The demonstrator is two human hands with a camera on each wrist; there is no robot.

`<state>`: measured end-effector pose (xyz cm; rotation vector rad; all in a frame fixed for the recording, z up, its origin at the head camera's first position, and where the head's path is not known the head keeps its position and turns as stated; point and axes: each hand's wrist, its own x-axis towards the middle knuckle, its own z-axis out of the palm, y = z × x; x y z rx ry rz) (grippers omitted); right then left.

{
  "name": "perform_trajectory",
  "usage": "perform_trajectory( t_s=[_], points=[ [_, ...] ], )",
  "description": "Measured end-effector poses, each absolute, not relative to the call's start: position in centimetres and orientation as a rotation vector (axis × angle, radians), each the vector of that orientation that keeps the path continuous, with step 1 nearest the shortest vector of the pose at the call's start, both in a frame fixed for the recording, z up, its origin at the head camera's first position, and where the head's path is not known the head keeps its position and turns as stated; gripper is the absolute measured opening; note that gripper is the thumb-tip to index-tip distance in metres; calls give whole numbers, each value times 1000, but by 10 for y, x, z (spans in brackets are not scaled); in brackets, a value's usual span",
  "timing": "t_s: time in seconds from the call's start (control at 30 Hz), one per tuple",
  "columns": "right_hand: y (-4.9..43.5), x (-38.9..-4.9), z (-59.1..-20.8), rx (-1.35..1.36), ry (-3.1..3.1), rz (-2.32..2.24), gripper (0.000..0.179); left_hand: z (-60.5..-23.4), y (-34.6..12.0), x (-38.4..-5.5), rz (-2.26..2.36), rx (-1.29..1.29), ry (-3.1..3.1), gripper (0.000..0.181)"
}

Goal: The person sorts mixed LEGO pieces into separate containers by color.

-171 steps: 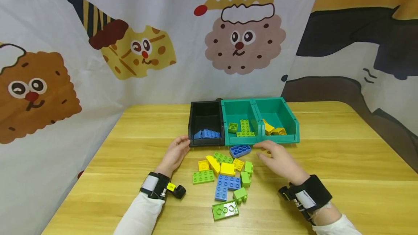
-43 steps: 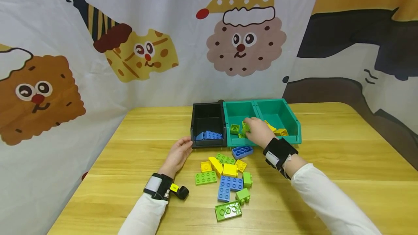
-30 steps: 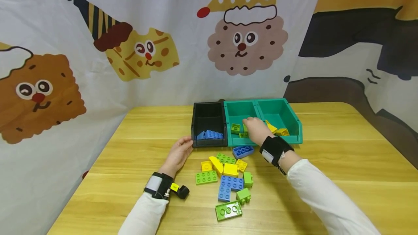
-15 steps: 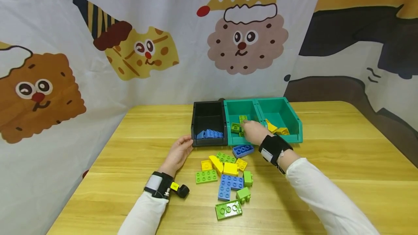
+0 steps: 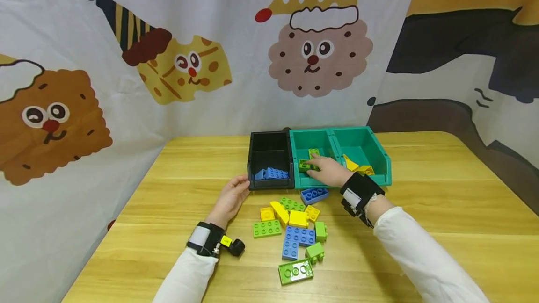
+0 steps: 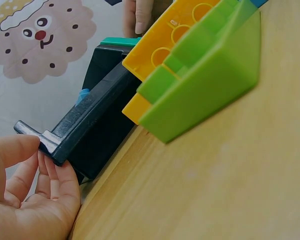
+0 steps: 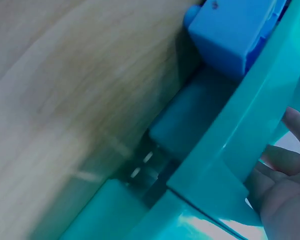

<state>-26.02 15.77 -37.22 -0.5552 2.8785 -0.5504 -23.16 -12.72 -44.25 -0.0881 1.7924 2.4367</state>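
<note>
My left hand [image 5: 230, 200] pinches the front corner of the black bin [image 6: 97, 117], thumb on top of the rim and fingers beneath it. Blue bricks [image 5: 273, 173] lie in that bin. My right hand [image 5: 328, 170] reaches over the front wall of the middle teal bin [image 5: 311, 135], its fingers spread above green bricks [image 5: 304, 165] and partly covering them. No brick shows between its fingers. In the right wrist view, the fingers [image 7: 282, 160] lie behind the teal front wall [image 7: 235, 145]. Just outside this wall lies a blue brick [image 5: 314, 195].
Yellow bricks [image 5: 351, 163] lie in the right teal bin [image 5: 385, 172]. In front of the bins, loose green, yellow and blue bricks [image 5: 300, 235] are scattered on the wooden table [image 5: 168, 228]. A printed cloth [image 5: 236, 111] hangs behind.
My right hand went from the tabletop into the middle bin with a green brick taken from the right of the pile, then let it go; its fingers have spread. The left hand keeps its hold.
</note>
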Motion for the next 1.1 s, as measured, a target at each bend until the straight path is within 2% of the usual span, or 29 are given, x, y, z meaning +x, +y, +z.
perform_trajectory(
  t_s=[0.27, 0.73, 1.1],
  points=[
    [166, -246, -376, -619, 2919, -700, 41, -442, -127, -230, 2435, -75, 1789, 21],
    [170, -202, -369, -743, 2927, -980, 31, -442, -126, -231, 2427, -98, 1797, 22],
    [167, -167, -373, -848, 2860, -1012, 29, -442, -127, -231, 2410, -98, 1822, 25]
  ],
)
